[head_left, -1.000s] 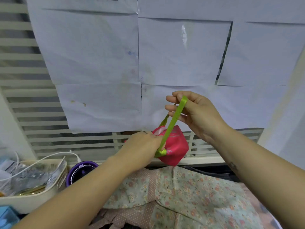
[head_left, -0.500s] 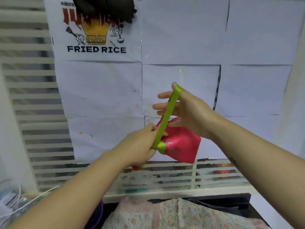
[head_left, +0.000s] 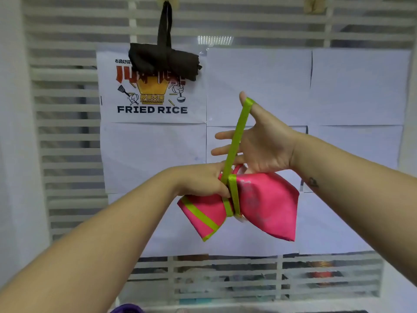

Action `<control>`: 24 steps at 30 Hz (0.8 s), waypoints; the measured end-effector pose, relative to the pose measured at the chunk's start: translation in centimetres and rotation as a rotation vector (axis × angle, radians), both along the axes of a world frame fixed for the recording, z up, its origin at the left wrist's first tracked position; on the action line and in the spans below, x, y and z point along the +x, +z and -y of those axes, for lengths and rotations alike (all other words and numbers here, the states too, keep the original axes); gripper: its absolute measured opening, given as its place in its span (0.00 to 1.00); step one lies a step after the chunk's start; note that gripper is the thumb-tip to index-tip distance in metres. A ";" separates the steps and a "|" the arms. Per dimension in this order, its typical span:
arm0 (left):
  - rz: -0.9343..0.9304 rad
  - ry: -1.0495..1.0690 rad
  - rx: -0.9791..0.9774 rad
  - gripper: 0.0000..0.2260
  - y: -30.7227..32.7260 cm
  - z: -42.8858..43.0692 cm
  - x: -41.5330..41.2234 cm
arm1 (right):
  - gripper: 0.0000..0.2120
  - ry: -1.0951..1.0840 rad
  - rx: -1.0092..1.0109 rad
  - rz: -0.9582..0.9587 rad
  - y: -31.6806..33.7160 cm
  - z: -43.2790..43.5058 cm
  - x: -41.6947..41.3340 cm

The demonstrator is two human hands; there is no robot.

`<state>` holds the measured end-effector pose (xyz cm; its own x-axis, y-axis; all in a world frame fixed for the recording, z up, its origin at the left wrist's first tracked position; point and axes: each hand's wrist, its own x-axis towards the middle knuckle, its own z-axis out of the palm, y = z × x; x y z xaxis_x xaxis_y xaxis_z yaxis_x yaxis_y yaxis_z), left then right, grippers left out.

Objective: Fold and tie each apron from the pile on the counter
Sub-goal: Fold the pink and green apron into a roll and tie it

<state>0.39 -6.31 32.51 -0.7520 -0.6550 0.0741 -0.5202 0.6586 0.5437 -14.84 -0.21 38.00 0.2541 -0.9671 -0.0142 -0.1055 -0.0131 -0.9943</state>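
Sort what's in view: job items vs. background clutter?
In the job: pink apron, green strap, left hand gripping it, right hand hooking the strap.
Lying about: dark hanging bundle (maybe a finished apron), Fried Rice poster, paper sheets, slatted grille.

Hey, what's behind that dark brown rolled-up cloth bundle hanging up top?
A white paper poster reading FRIED RICE, on the white slatted grille. The brown cloth bundle hides the poster's top edge and part of its red lettering.
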 end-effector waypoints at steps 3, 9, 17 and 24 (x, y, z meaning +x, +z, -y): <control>0.055 0.058 -0.123 0.05 2.9 0.2 0.4 | 0.33 -0.170 -0.232 -0.278 2.7 0.7 1.0; 0.154 0.192 -0.410 0.03 8.5 1.6 1.1 | 0.02 -0.511 -0.854 -0.140 8.8 2.0 3.2; -0.115 0.156 -0.796 0.11 14.7 2.0 -2.7 | 0.13 -0.832 -1.168 -0.281 15.2 4.8 -1.4; -0.329 0.105 -1.088 0.16 18.1 2.9 -10.7 | 0.18 -1.105 -1.176 -0.361 19.8 4.7 -11.1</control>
